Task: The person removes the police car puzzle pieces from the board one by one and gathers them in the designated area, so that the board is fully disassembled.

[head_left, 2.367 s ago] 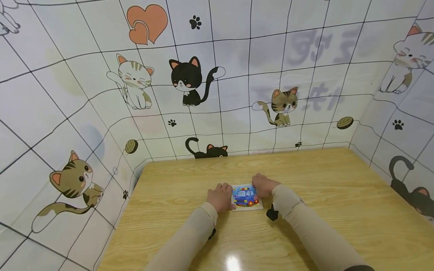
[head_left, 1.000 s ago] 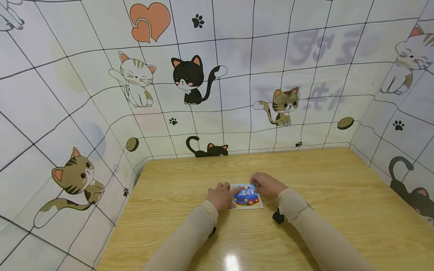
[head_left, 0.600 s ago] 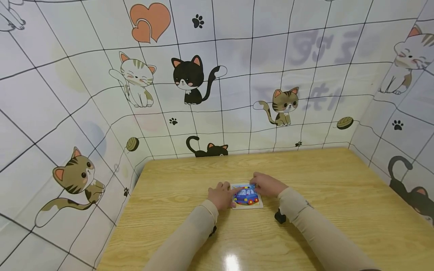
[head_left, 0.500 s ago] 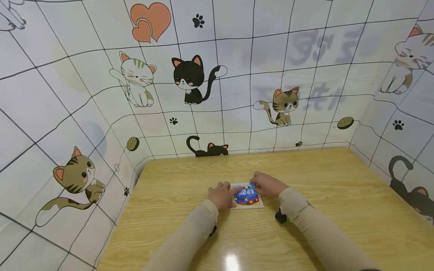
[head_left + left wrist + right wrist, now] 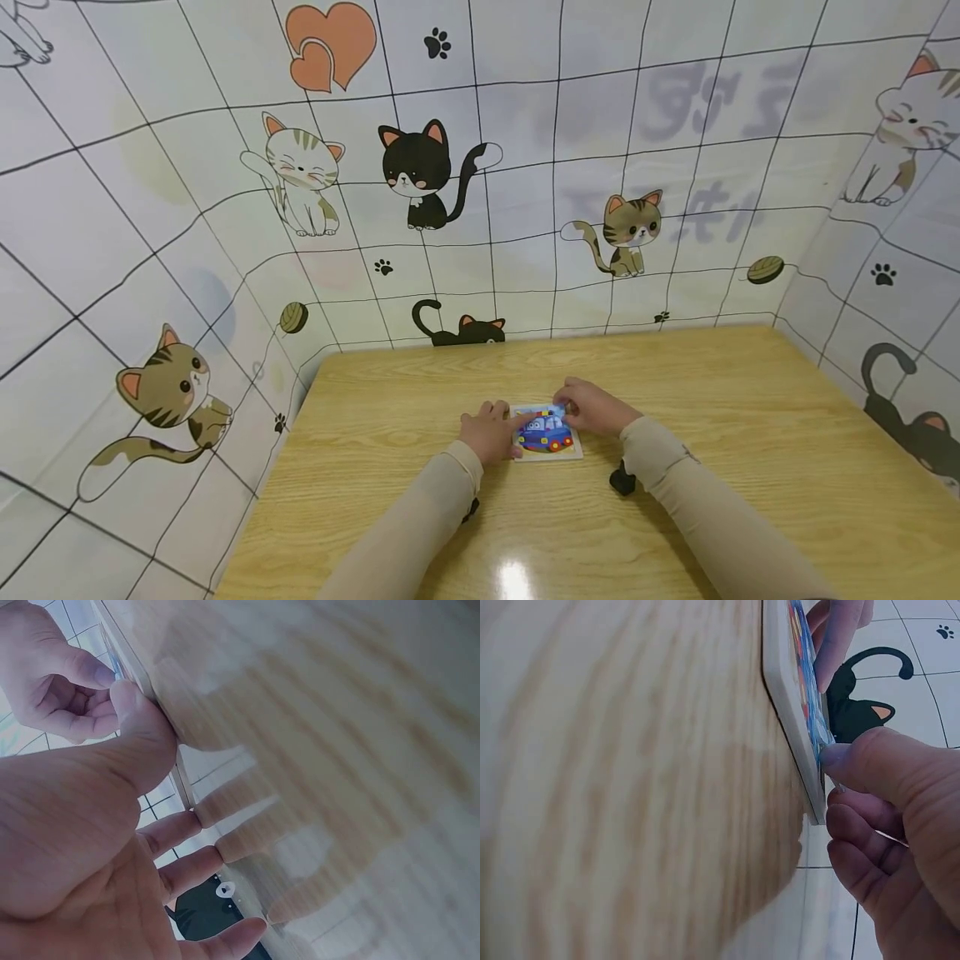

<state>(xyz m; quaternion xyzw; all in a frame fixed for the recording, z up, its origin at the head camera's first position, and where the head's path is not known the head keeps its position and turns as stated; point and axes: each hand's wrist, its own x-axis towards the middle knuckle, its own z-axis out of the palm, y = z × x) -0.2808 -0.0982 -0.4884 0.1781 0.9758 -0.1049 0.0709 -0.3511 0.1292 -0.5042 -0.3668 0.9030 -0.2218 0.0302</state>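
Fingers: left hand (image 5: 489,434) spread, thumb (image 5: 142,724) pressing the puzzle's left edge; right hand (image 5: 595,408) curled, thumb (image 5: 877,761) touching its picture face at the far right corner. Puzzle (image 5: 547,435): small car-picture board, flat mid-table (image 5: 712,433); likely light, stiff, thin, with loose pieces. Best held by the white rim (image 5: 787,712).

My left hand (image 5: 491,431) covers the left edge of the small square white-framed puzzle board with a blue car picture (image 5: 547,435), and my right hand (image 5: 594,407) hides its far right corner. From the wrist views the board shows only edge-on, its picture unreadable. The small black object (image 5: 622,480) under my right sleeve is too small to tell.
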